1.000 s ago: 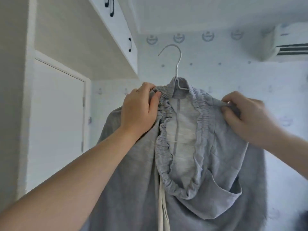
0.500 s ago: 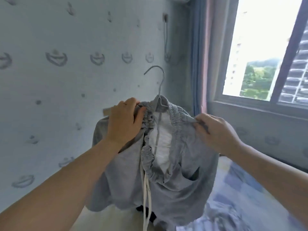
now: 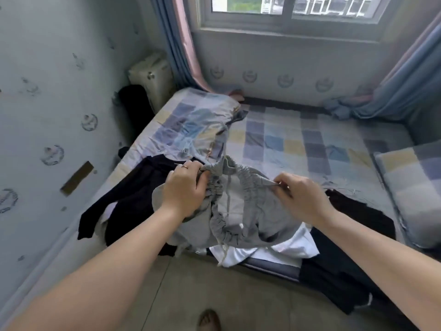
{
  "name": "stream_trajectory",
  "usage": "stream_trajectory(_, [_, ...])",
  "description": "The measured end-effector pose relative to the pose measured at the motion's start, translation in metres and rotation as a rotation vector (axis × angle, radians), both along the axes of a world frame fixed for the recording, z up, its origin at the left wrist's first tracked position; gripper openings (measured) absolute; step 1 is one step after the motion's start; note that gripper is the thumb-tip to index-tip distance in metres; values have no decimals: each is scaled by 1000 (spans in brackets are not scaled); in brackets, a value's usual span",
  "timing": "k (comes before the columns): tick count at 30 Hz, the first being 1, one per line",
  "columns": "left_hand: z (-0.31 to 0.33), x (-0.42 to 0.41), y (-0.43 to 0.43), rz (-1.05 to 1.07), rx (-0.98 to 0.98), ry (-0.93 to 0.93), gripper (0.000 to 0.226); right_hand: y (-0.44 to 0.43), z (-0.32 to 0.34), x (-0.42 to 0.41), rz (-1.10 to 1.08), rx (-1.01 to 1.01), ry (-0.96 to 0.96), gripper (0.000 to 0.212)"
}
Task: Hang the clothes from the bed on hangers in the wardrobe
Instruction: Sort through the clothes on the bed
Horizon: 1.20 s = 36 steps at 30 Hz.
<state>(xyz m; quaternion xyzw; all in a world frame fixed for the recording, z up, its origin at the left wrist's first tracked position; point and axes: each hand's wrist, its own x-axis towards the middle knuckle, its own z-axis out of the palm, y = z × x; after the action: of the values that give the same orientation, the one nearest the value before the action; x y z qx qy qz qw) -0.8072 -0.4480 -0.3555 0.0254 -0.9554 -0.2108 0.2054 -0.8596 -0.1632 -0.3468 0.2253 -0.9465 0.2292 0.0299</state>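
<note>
Now left hand (image 3: 185, 192) and right hand (image 3: 301, 199) each grip pinched on grey shorts (image 3: 241, 211) above bed (image 3: 298, 144).

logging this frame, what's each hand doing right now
Left hand: closed, gripping the waistband of the grey pants.
Right hand: closed, pinching the waistband on the other side.

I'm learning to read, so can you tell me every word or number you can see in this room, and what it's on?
There are no words or numbers to read here.
The wall has only round stamped pictures, blurred, with no letters.
The grey pants held by the left hand and right hand show no label.
The bedsheet has only coloured squares.
</note>
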Motion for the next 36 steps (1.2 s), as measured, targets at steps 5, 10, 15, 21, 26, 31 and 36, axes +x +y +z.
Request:
stream_trajectory(5, [-48,-57,18,-173,60,-148,38,21,-38,-14,-209,66,-144,14])
stream_trajectory(10, [-79,-98,45,-231,82,-260,27,47,-66,-35,-289,56,-246,11])
stream_trajectory(15, [-120,-143,75,-218,120,-418,19,73,-115,-81,-302,51,-364,12])
stream_trajectory(21, [-174,-186,110,-149,105,-569,21,102,-186,-145,-256,150,-502,18])
stream_trajectory(26, [-225,-221,131,-77,94,-680,23,115,-248,-191,-242,229,-564,23])
stream_trajectory(31, [-293,-262,134,-104,82,-743,16,120,-313,-230,-268,267,-586,24])
stream_trajectory(36, [-378,-312,133,-141,72,-749,21,120,-390,-269,-301,295,-600,22])
